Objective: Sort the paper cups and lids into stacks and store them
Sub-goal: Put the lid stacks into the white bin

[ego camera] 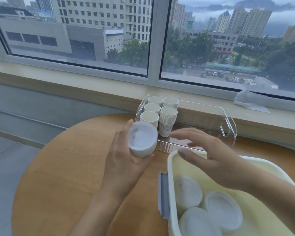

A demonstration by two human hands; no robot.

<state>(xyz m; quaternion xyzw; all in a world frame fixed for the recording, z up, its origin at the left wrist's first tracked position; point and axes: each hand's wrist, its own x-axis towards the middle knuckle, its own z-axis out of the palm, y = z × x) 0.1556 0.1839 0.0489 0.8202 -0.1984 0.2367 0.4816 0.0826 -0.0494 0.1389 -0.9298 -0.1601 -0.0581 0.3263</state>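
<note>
**Lids in our left hand, right hand over the bin**

Our left hand [126, 160] is raised above the table [61, 167], palm turned toward us, fingers and thumb curled round a short stack of white lids [142, 139]. The fingers rise at the stack's nine o'clock side and the thumb hooks under at six o'clock, so the grip is firm on the lids.

Our right hand [211, 157] hovers at three o'clock from the lids, above the near rim of the bin [170, 167]. Its fingers are spread and loosely extended toward the lids, holding nothing. They are blurred, and we cannot tell whether the fingertips touch the bin's rim.

At twelve o'clock from the lids stands a clear tray [228, 123] with five stacks of cups [168, 120] packed into its left end. The left hand's lids hide part of the nearest stack.

More loose lids [223, 206] lie in the bin; the frame cuts off the bin's right and lower sides.
</note>
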